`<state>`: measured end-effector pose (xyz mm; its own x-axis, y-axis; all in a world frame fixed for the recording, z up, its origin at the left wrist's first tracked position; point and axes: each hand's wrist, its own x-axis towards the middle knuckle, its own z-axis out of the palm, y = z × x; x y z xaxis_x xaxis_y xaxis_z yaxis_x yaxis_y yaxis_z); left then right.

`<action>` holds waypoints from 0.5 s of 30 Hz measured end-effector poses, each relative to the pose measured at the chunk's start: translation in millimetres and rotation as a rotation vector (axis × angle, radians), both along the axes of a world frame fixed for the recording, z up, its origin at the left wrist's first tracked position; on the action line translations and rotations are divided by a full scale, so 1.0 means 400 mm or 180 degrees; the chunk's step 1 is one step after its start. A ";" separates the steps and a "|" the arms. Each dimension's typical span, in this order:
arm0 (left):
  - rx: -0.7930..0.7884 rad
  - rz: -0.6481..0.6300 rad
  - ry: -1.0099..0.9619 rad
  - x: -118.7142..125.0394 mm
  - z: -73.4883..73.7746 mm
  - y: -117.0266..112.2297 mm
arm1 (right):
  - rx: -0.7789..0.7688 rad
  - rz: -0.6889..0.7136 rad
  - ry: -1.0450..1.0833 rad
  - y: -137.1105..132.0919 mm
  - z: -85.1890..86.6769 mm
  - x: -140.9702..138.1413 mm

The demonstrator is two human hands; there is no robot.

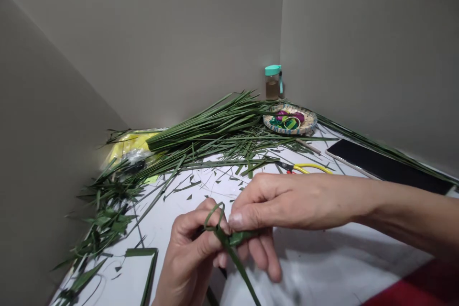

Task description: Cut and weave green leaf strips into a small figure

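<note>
Between both hands is a green leaf strip (234, 258), folded into a knot with a small loop standing up at the top and one long end hanging toward me. My left hand (193, 244) pinches the folded part between thumb and fingers from the left. From the right, my right hand (272, 205) presses its thumb and fingertips on the strip beside the knot, its lower fingers curled underneath. Parts of the folded strip are hidden behind the fingers. On the table at lower left lies a bent leaf strip (141, 252).
A bundle of long green leaves (211, 122) lies along the back. Beside it are a woven tray (267, 122) with coloured pieces, a teal-lidded bottle (272, 86), yellow-handled pliers (304, 168) and a dark-screened tablet (380, 160). Leaf scraps (111, 222) line the left edge.
</note>
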<state>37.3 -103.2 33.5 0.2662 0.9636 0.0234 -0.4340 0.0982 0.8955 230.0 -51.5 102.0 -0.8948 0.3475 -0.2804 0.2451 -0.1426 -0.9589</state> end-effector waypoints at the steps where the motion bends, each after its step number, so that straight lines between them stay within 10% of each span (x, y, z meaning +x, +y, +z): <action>1: 0.0039 0.0000 0.0023 0.001 0.000 -0.001 | -0.0114 0.0020 -0.0037 0.005 0.000 0.004; 4: 0.0140 0.0011 0.0105 0.005 -0.002 -0.002 | 0.0211 0.0082 -0.0235 0.007 0.022 0.019; 9: 0.0215 0.0029 0.0133 0.005 -0.007 -0.007 | 0.2615 -0.0188 -0.0698 -0.033 0.078 0.038; 15: 0.0365 0.0123 -0.0064 0.012 0.002 -0.015 | 0.2633 -0.0616 -0.0523 -0.084 0.063 0.025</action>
<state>41.9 -109.2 34.4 0.2274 0.9638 0.1390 -0.4534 -0.0215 0.8910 240.0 -85.3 127.2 -0.7690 0.6392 0.0092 0.4333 0.5319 -0.7275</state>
